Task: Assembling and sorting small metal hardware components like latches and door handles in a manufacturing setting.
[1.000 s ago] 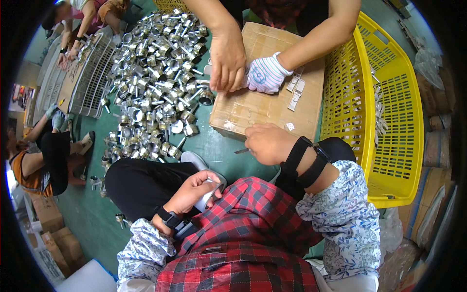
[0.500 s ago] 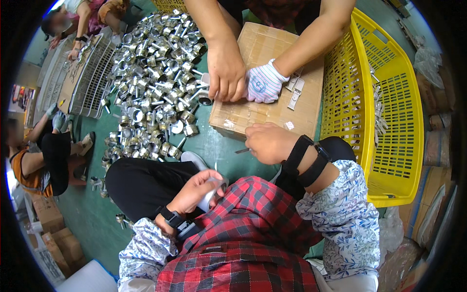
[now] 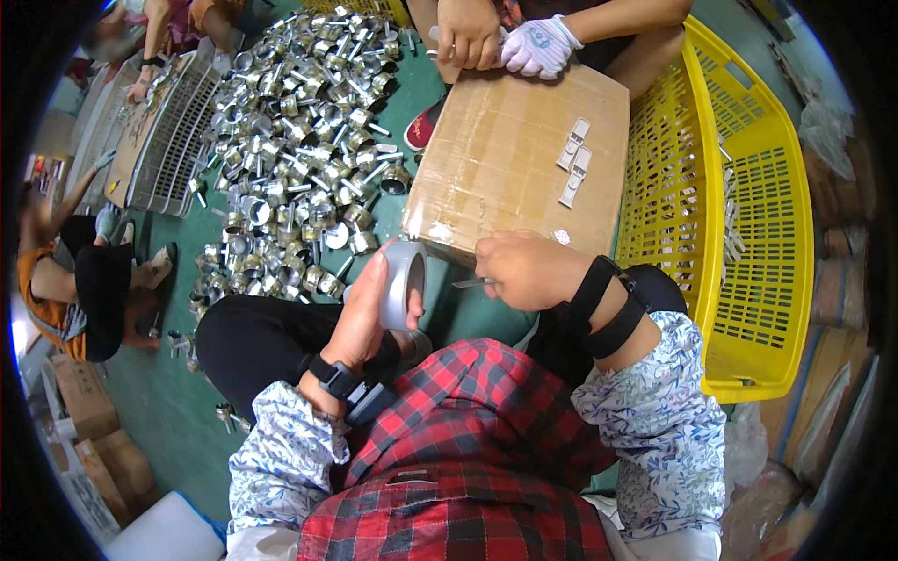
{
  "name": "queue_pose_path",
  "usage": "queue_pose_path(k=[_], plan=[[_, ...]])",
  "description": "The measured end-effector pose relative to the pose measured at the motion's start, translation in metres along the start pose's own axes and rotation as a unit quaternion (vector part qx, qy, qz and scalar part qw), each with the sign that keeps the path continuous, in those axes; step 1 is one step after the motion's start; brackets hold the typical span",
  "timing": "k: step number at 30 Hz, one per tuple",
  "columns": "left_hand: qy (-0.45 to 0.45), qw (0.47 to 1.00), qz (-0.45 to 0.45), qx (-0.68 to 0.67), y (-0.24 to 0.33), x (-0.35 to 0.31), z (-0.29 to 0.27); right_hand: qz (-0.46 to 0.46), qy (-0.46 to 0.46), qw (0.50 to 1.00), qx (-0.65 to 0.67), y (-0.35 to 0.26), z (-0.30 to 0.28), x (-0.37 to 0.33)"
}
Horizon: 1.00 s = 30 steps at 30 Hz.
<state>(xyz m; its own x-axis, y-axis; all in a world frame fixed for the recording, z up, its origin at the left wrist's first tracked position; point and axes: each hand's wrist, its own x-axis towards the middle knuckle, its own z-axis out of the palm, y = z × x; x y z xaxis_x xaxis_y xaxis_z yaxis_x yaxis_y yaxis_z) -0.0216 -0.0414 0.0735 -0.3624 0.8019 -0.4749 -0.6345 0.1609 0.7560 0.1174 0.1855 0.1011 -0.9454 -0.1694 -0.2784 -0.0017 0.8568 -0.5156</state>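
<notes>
My left hand grips a round silvery metal cup, thumb behind it and fingertips at its opening, which faces right. At the near edge of the cardboard box, my right hand is closed on a thin, dark, blade-like metal strip that points left toward the cup. A small gap lies between strip and cup. Two pale grey clip-like parts rest on the box top, with a small whitish piece near its front edge.
A heap of metal cups with handles covers the floor at left. The yellow crate at right holds pale parts. Across the box, a co-worker's bare hand and gloved hand meet; other people sit beside a grey crate.
My left hand has risen forward from my lap with the cup, turning its opening to the right. The co-worker's hands have drawn back to the box's far edge. My right hand has barely shifted.
</notes>
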Motion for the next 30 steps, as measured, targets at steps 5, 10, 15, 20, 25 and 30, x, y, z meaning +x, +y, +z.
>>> queue_pose_path(k=[5, 10, 15, 20, 25, 30], plan=[[-0.002, 0.998, -0.059, 0.016, -0.004, 0.011, -0.013, -0.007, -0.006, 1.000, -0.003, -0.003, -0.002, 0.005], [-0.034, 0.995, -0.092, 0.014, -0.002, 0.029, -0.037, -0.006, -0.027, 1.000, 0.003, -0.007, -0.005, 0.008], [-0.075, 0.993, -0.094, 0.009, 0.007, 0.026, -0.044, -0.012, -0.014, 0.999, 0.029, -0.011, -0.007, 0.012], [-0.068, 0.988, -0.135, -0.035, 0.006, 0.015, -0.038, -0.003, -0.026, 0.999, 0.046, -0.013, -0.010, 0.016], [-0.106, 0.984, -0.145, -0.015, -0.009, 0.027, -0.048, 0.009, -0.042, 0.998, 0.049, -0.019, -0.015, 0.019], [-0.134, 0.982, -0.134, 0.004, -0.018, 0.027, -0.045, 0.018, -0.029, 0.997, 0.065, -0.020, -0.014, 0.021]])
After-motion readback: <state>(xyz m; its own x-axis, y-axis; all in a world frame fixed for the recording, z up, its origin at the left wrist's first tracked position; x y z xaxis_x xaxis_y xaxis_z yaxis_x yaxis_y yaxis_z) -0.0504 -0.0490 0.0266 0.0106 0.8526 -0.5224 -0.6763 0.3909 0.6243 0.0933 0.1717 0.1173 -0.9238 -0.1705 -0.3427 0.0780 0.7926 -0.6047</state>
